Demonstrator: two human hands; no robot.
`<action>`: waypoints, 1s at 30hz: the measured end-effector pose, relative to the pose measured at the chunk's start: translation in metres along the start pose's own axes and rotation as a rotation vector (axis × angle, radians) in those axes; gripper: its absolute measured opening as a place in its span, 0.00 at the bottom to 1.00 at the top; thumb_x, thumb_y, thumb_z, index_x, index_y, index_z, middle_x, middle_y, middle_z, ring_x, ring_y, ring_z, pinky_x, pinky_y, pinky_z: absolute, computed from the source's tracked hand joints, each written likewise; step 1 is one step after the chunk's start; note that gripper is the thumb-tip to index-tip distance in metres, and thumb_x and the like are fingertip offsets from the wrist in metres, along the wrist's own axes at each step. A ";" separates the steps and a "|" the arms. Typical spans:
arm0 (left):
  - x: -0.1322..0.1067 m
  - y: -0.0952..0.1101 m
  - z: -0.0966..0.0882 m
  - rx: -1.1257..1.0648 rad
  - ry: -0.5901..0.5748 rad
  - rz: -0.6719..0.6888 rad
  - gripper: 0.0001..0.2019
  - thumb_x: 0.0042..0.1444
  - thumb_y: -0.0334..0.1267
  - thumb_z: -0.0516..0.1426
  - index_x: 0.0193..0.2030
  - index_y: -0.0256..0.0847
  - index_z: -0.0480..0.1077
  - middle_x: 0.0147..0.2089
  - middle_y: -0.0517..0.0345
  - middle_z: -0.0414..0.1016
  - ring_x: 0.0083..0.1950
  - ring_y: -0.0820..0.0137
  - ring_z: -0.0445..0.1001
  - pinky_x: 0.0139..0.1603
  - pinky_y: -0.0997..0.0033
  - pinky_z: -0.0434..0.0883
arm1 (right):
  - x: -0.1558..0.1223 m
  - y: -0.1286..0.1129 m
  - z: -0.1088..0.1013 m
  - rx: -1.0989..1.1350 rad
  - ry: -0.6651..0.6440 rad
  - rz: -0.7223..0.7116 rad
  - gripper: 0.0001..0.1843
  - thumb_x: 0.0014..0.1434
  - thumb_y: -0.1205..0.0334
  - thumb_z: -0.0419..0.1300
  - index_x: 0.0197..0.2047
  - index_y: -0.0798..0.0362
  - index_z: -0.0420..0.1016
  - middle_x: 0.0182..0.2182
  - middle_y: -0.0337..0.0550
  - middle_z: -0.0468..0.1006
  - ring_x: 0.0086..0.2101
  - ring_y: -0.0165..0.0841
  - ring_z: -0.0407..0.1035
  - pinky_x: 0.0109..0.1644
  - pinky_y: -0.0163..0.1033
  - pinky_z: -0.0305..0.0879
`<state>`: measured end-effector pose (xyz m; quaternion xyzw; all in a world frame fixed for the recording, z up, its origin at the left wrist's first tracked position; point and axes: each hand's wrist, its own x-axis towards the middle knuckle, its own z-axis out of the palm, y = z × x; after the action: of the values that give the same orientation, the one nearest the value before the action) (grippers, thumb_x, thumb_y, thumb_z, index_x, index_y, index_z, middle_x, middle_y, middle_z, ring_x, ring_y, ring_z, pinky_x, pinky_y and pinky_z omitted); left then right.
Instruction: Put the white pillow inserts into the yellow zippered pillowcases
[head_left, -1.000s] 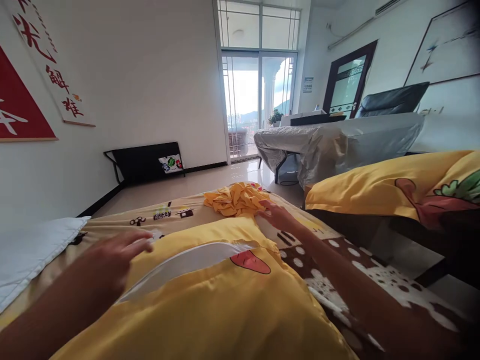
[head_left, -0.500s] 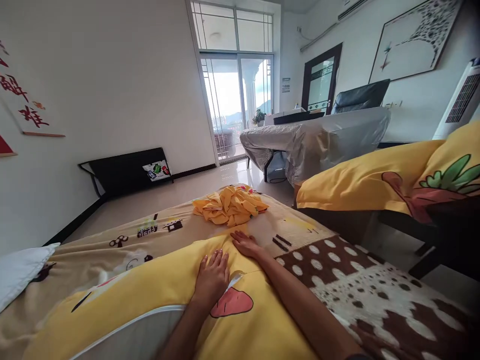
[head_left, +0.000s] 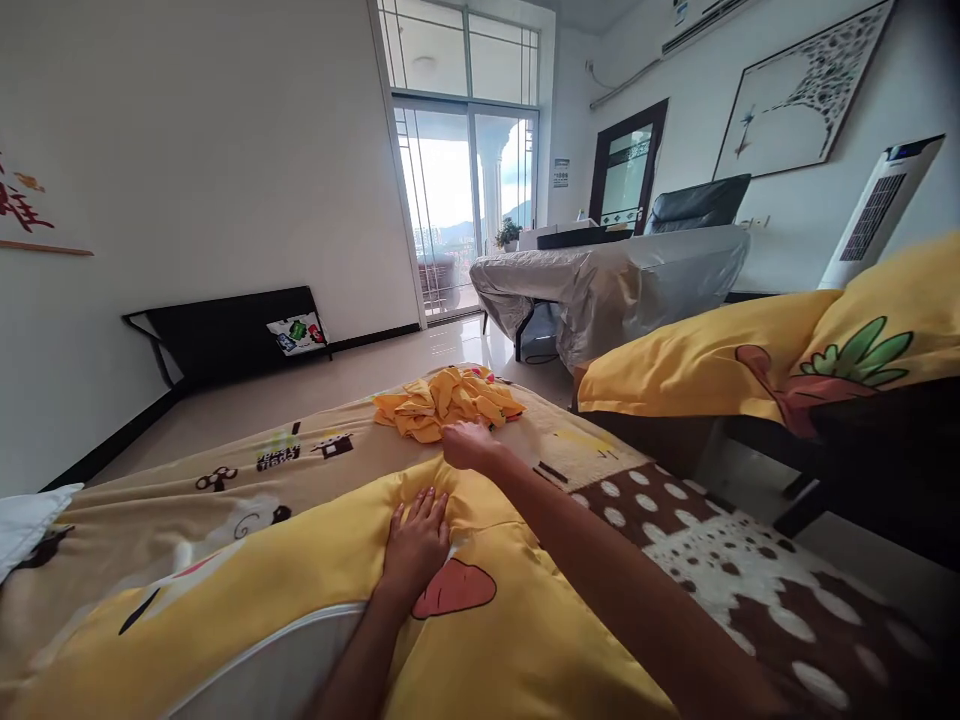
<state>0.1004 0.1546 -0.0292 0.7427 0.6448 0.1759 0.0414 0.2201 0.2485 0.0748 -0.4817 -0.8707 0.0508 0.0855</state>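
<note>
The left hand [head_left: 418,545] lies open on a yellow pillowcase [head_left: 277,565]; the right hand [head_left: 470,446] curls, its grip hidden, nearer the far edge, just beyond the left fingertips.

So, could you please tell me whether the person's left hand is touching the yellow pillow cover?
Touching: the head view shows the left hand lying flat on the yellow pillow cover, with no gap visible between them.

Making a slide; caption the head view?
Left hand resting on a yellow printed fabric cover, right hand at its far end.
</note>
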 end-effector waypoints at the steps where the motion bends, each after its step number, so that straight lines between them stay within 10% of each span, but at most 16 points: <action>1: 0.001 -0.001 -0.003 -0.122 0.021 0.004 0.22 0.57 0.31 0.45 0.58 0.39 0.66 0.64 0.48 0.60 0.66 0.58 0.56 0.66 0.41 0.47 | -0.008 -0.011 -0.001 0.020 0.047 -0.022 0.16 0.62 0.62 0.49 0.49 0.54 0.71 0.45 0.53 0.77 0.47 0.40 0.70 0.57 0.51 0.55; 7: 0.014 -0.025 -0.020 -0.847 0.247 -0.154 0.16 0.44 0.31 0.49 0.37 0.39 0.75 0.54 0.48 0.72 0.61 0.60 0.65 0.65 0.53 0.57 | -0.055 -0.040 0.077 0.502 0.625 -0.104 0.18 0.62 0.70 0.41 0.49 0.55 0.68 0.54 0.50 0.71 0.52 0.30 0.66 0.51 0.34 0.62; 13: 0.007 -0.028 -0.044 -0.992 0.513 -0.246 0.11 0.47 0.37 0.49 0.29 0.37 0.71 0.42 0.46 0.76 0.47 0.61 0.73 0.49 0.60 0.70 | -0.078 -0.042 0.075 0.354 0.393 -0.242 0.14 0.64 0.56 0.48 0.38 0.52 0.71 0.32 0.43 0.77 0.36 0.33 0.70 0.40 0.36 0.61; 17: -0.014 -0.003 -0.064 -0.672 0.785 0.036 0.11 0.54 0.31 0.48 0.26 0.39 0.69 0.35 0.54 0.73 0.41 0.69 0.72 0.43 0.68 0.69 | -0.094 -0.047 0.055 0.143 0.168 -0.337 0.23 0.54 0.39 0.56 0.38 0.52 0.72 0.35 0.45 0.77 0.36 0.38 0.69 0.40 0.39 0.60; 20: -0.030 0.019 -0.071 -0.267 0.928 0.451 0.10 0.55 0.25 0.49 0.31 0.39 0.69 0.35 0.54 0.71 0.40 0.70 0.69 0.41 0.70 0.67 | -0.093 -0.046 0.054 0.130 0.147 -0.318 0.15 0.57 0.51 0.56 0.41 0.52 0.71 0.37 0.45 0.77 0.36 0.36 0.69 0.39 0.37 0.57; 24: -0.044 0.036 -0.064 -0.004 0.885 0.749 0.09 0.53 0.23 0.48 0.33 0.35 0.67 0.33 0.50 0.70 0.38 0.67 0.67 0.39 0.67 0.65 | -0.083 -0.041 0.050 0.192 0.125 -0.106 0.06 0.55 0.65 0.54 0.36 0.53 0.71 0.34 0.43 0.77 0.35 0.33 0.69 0.34 0.35 0.52; 30: -0.058 0.035 -0.052 0.105 0.771 0.785 0.09 0.50 0.22 0.46 0.31 0.36 0.64 0.25 0.54 0.67 0.26 0.70 0.61 0.32 0.67 0.60 | -0.090 -0.035 0.026 0.193 0.182 -0.007 0.08 0.51 0.70 0.52 0.33 0.52 0.70 0.33 0.43 0.77 0.33 0.32 0.69 0.30 0.36 0.47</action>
<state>0.1109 0.0832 0.0178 0.8103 0.2960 0.4049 -0.3032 0.2328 0.1529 0.0467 -0.4708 -0.8520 0.0901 0.2104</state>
